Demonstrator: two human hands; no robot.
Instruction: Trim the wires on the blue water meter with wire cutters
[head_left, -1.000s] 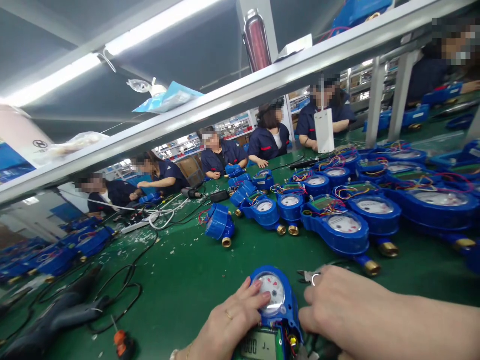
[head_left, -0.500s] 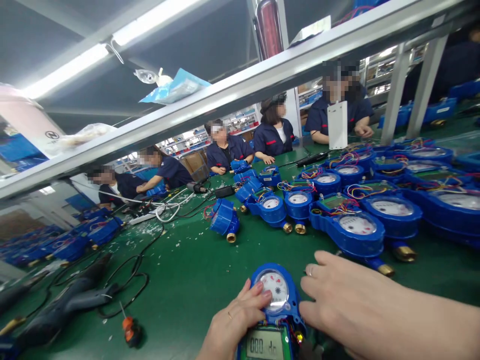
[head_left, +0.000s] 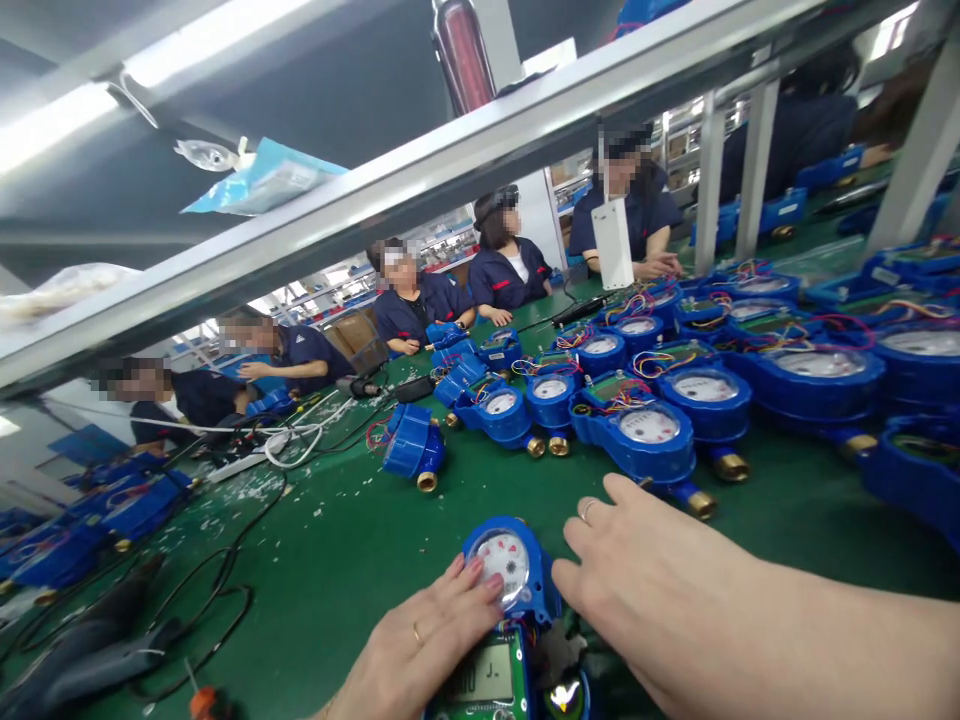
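A blue water meter (head_left: 504, 565) with a round white dial lies at the bottom middle, its green circuit board and grey digit display (head_left: 480, 675) towards me. My left hand (head_left: 431, 635) holds it from the left, fingers laid over the dial's edge and part of the display. At the meter's right side my right hand (head_left: 637, 570) is bent with its back to me; its fingertips are partly hidden, and I cannot make out what they hold. Below that hand sits a dark grey jagged piece (head_left: 559, 650), beside a shiny brass fitting (head_left: 564, 697).
Several blue meters (head_left: 645, 430) with loose coloured wires crowd the right; one (head_left: 412, 445) lies tilted ahead. Black power tools (head_left: 97, 640), a cable (head_left: 225, 545) and an orange-handled screwdriver (head_left: 206, 702) lie left. A metal shelf beam (head_left: 390, 185) crosses above; several co-workers sit beyond.
The view has swung right, so things sit further left in the picture. Both hands stay at the meter. The grey piece and brass fitting beside the display show more clearly now.
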